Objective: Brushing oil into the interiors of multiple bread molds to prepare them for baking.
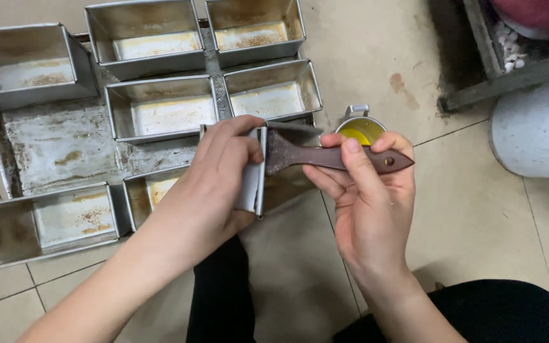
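Left hand (223, 171) wraps a loaf tin (253, 171) at frame centre, tipped so its inside faces the brush | right hand (363, 190) pinches the brown brush handle (344, 157), bristles inside the tin | yellow grease cup (360, 129) just above, within reach | other tins (160, 108) wait on the tray (58, 143) upper left.

Left hand (223, 168) gripping a tilted loaf tin (253, 171), right hand (366, 190) holding a brown-handled brush (325, 157) into it, above floor tiles (478, 216).
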